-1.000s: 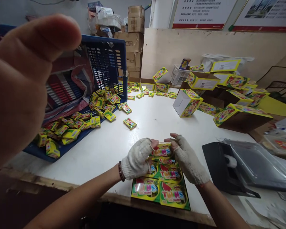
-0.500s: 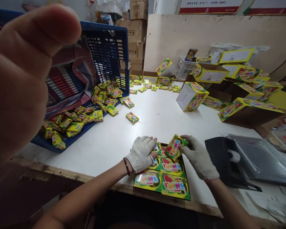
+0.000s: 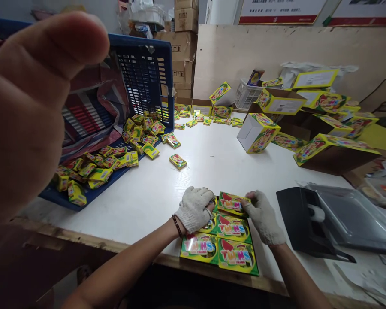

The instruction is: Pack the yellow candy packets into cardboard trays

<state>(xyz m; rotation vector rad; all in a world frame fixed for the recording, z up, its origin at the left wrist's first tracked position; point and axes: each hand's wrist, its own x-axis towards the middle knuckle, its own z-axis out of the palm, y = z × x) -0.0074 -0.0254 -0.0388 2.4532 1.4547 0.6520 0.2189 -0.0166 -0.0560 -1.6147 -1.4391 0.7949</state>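
Cardboard cartons stood stacked against the back wall, and a plywood panel closed off the far side of the white worktable. At the far left a large blurred hand, close to the lens and not among the working pair, blocked much of the view. Beside it a blue plastic crate lay tipped on its side, spilling small yellow packets onto the table; one stray packet lay apart from the heap.

Near the front edge sat a flat block of yellow "TWINS" boxes arranged in two columns. The gloved left hand pressed down, fingers curled, on the far-left box of the block, holding nothing free. The gloved right hand pinched the right edge of the far-right box, which lay nearly level in its slot.

The step in hand looked to be seating that box flush against its neighbours. The next move would likely call for steady downward and inward pressure so the rows stay square.

Further right lay a black tape dispenser with clear plastic sheeting, and behind them open yellow display cartons were scattered about.
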